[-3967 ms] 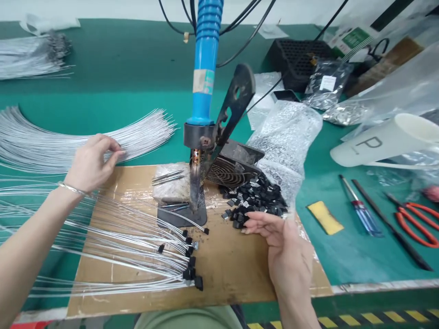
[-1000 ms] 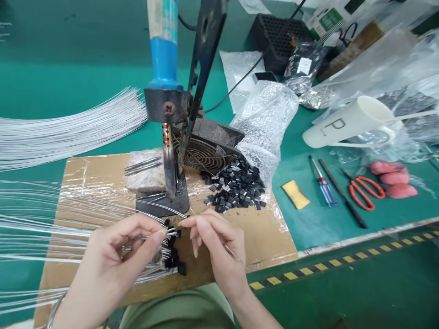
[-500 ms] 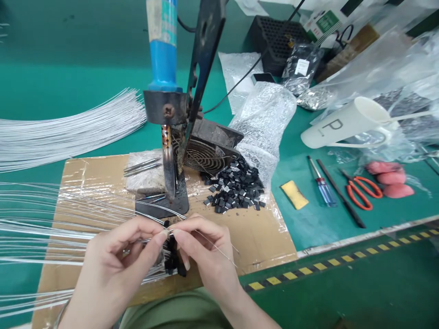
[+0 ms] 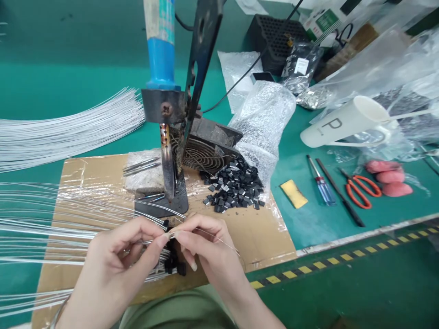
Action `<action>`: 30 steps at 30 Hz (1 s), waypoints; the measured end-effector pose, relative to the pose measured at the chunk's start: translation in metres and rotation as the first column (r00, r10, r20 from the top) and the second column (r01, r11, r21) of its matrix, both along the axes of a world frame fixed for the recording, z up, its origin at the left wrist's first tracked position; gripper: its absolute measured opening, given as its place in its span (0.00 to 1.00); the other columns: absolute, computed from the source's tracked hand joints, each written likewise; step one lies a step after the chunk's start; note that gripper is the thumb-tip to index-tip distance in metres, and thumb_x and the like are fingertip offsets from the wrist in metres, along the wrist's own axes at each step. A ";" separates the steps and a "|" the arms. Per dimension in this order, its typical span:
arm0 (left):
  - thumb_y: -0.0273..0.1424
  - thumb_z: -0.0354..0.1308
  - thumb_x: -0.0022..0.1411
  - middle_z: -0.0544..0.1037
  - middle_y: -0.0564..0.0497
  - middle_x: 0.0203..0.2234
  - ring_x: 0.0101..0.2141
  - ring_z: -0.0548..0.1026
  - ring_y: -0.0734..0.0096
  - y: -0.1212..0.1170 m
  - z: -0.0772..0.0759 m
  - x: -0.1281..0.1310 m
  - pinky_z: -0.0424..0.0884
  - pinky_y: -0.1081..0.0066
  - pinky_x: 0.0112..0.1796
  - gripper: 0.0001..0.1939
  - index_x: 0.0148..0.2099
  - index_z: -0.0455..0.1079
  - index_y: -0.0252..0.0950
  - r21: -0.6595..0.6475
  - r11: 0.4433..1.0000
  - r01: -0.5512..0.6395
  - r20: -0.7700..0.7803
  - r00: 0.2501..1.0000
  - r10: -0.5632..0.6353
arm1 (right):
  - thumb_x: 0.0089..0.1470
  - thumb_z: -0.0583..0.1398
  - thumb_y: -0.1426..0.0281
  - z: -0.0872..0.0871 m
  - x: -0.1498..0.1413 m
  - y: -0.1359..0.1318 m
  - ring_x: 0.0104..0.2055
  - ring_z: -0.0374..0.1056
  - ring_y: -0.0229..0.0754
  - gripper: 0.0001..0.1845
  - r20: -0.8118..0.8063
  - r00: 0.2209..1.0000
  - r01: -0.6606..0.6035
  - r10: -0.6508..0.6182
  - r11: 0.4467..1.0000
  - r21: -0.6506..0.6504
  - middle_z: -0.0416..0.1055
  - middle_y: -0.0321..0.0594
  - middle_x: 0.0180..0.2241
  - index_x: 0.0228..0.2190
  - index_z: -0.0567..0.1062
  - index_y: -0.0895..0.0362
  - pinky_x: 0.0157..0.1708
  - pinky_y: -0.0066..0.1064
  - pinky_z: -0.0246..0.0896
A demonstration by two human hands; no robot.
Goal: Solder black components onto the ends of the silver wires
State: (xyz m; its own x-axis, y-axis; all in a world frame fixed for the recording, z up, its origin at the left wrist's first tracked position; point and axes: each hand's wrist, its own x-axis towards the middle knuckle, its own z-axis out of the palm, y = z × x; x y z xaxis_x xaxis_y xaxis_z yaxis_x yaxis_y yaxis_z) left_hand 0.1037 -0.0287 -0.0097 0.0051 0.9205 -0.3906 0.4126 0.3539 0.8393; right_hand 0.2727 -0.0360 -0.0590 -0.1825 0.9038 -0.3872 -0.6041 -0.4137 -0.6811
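Thumb and forefinger of my left hand (image 4: pixel 115 269) are pinched on a thin wire. My right hand (image 4: pixel 214 249) pinches the same spot from the other side, fingertips nearly touching the left ones. Fine wire ends (image 4: pixel 222 241) stick out to the right past my right fingers. Fingertips cover the exact point held. Below and behind them lie black connectors (image 4: pixel 175 264) on the ends of white wires (image 4: pixel 73 227) that run off to the left. A blue-handled soldering iron (image 4: pixel 161 64) stands clamped tip-down just beyond my hands.
Loose black connectors (image 4: pixel 236 187) are heaped beside a dark fan (image 4: pixel 204 153) on the cardboard (image 4: pixel 254 237). A bundle of white wires (image 4: pixel 68 128) lies at the back left. To the right are a yellow sponge (image 4: pixel 294 193), a screwdriver (image 4: pixel 324 187), orange-handled pliers (image 4: pixel 360 192) and a white mug (image 4: pixel 343 123).
My right hand has turned slightly, and the fine wire ends beside it have shifted upward. The left hand keeps its pinch almost in place.
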 end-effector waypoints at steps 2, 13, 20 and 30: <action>0.48 0.65 0.63 0.71 0.56 0.20 0.21 0.59 0.76 0.000 0.000 -0.001 0.48 0.71 0.25 0.17 0.31 0.79 0.40 -0.008 1.000 0.012 -0.001 1.000 -0.012 | 0.52 0.78 0.64 0.001 0.003 0.001 0.17 0.62 0.28 0.06 -0.007 1.000 -0.025 0.024 0.999 -0.028 0.75 0.31 0.21 0.28 0.89 0.52 0.17 0.20 0.55; 0.40 0.66 0.67 0.80 0.54 0.22 0.21 0.71 0.74 0.000 -0.014 -0.006 0.60 0.76 0.20 0.12 0.35 0.81 0.40 0.168 0.983 0.079 -0.018 0.997 -0.077 | 0.53 0.77 0.63 0.001 -0.003 0.001 0.17 0.65 0.28 0.08 -0.061 0.998 0.018 -0.021 0.999 -0.048 0.76 0.33 0.22 0.30 0.90 0.54 0.18 0.20 0.59; 0.37 0.65 0.67 0.80 0.56 0.21 0.19 0.72 0.76 -0.005 -0.020 0.000 0.64 0.77 0.20 0.10 0.34 0.79 0.40 0.366 0.929 0.059 -0.134 0.991 -0.010 | 0.49 0.77 0.62 0.003 -0.012 0.001 0.15 0.61 0.27 0.09 -0.082 0.990 0.110 -0.119 0.988 -0.106 0.72 0.31 0.19 0.27 0.89 0.54 0.16 0.19 0.55; 0.36 0.65 0.67 0.81 0.56 0.22 0.20 0.72 0.77 -0.004 -0.024 0.006 0.64 0.78 0.21 0.09 0.34 0.80 0.40 0.389 0.921 0.004 -0.105 0.994 0.040 | 0.49 0.78 0.61 0.003 -0.016 0.002 0.17 0.62 0.28 0.09 -0.102 0.981 0.157 -0.168 0.982 -0.101 0.73 0.32 0.20 0.28 0.90 0.54 0.16 0.18 0.62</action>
